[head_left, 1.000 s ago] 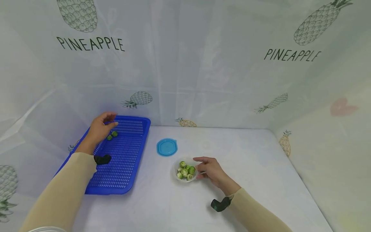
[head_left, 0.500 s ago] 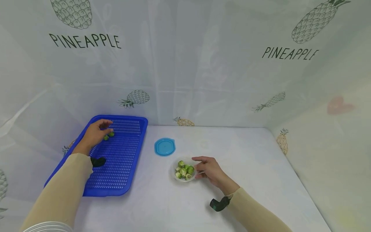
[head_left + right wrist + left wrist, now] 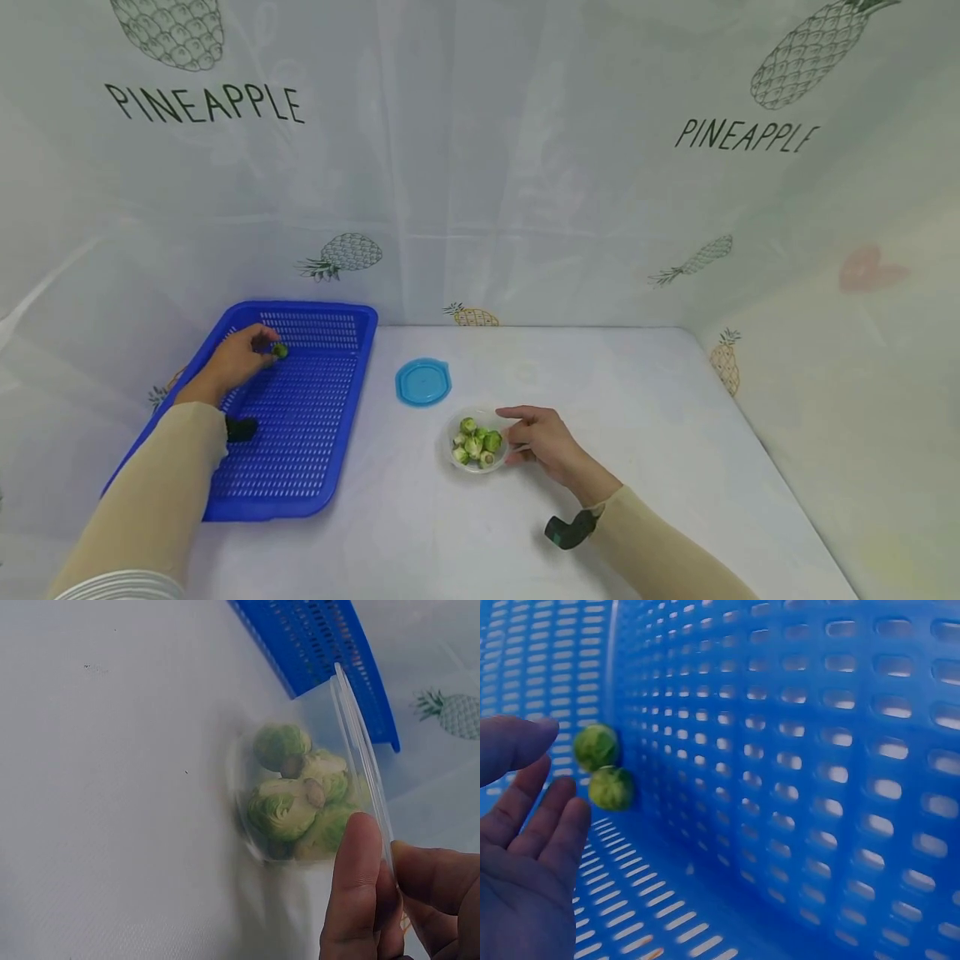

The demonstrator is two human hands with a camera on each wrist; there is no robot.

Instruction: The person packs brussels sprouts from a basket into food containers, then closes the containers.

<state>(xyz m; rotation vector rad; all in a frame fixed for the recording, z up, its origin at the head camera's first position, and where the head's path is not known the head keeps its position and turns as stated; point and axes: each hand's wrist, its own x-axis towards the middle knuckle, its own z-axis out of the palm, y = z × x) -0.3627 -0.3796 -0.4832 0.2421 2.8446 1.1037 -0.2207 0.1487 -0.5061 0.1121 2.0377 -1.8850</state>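
My left hand (image 3: pixel 236 358) reaches into the far left part of a blue plastic basket (image 3: pixel 300 417). Its fingers are loosely bent, and the left wrist view shows a gap between thumb and fingers. Just past the fingertips, two green Brussels sprouts (image 3: pixel 606 769) lie side by side against the basket wall; in the head view the hand partly covers them. My right hand (image 3: pixel 543 437) pinches the rim of a small clear plastic container (image 3: pixel 367 742) from its right side. Several Brussels sprouts (image 3: pixel 472 442) fill the bottom of this container, which stands upright on the white table.
A light blue lid (image 3: pixel 423 382) lies flat on the table (image 3: pixel 600 383), behind the container and right of the basket. A white curtain (image 3: pixel 480 167) with pineapple prints hangs along the back and sides. Each wrist carries a dark strap-on camera (image 3: pixel 572 529).
My left hand has lowered into the basket, closer to the two sprouts, and now hides part of them. The right hand keeps its grip on the container. The head view has shifted slightly.
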